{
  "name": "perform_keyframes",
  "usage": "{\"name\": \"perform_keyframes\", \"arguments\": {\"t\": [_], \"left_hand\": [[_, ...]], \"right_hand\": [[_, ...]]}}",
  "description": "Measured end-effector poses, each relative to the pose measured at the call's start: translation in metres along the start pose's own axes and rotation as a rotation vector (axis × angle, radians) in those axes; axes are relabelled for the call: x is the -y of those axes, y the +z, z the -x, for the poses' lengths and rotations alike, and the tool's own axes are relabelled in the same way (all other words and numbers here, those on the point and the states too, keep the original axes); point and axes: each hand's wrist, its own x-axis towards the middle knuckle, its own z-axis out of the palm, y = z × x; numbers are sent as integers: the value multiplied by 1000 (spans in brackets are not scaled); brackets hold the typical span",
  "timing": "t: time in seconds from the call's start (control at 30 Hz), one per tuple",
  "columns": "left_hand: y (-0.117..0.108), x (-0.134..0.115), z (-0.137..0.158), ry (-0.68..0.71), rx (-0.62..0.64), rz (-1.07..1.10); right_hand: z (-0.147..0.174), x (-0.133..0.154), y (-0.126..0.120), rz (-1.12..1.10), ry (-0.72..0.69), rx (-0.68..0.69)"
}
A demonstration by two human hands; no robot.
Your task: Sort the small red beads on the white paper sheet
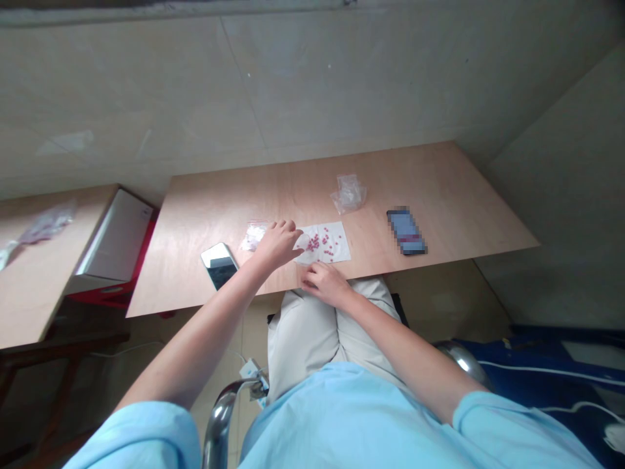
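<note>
A white sheet (342,242) lies near the front edge of the table, with several small pinkish-red beads or pellets (315,242) scattered on it. My left hand (278,243) hovers at the sheet's left side, fingers bent and thumb held apart; I make out nothing in its grip. Partly behind that hand is a small clear zip bag (254,234) with pale contents. My right hand (326,284) rests at the table edge just below the sheet, fingers loosely curved, with nothing visible in them. Its fingertips are too small to see clearly.
A phone (219,265) lies left of my left forearm; another phone (407,231), its screen blurred out, is at the right. Crumpled clear bags (349,193) sit farther back on the wooden table (469,208). A second table (29,280) at the left holds a plastic bag (49,223).
</note>
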Motion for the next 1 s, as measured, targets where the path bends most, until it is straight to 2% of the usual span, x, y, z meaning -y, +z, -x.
{"name": "perform_keyframes", "arguments": {"t": [0.17,0.37,0.5,0.67,0.77,0.87,0.9,0.93,1.0], "left_hand": [[7,5,2,-8,-10,39],[6,9,0,-16,5,55],[2,8,-6,6,22,47],[-3,8,-13,41,44,43],[-3,10,-13,37,59,44],[1,12,-10,45,71,41],[3,12,-9,49,70,42],[4,13,-8,53,69,44],[8,13,-8,58,65,48]], "right_hand": [[-2,-8,-2,-87,-72,24],[-9,-15,-14,-192,-35,6],[-25,-31,-22,-216,122,-183],[-39,-50,-39,-263,229,-308],[-24,-52,-57,-337,293,-451],[14,-47,-68,-402,402,-605],[29,-43,-68,-419,423,-596],[43,-39,-66,-434,423,-522],[68,-30,-53,-430,362,-213]]}}
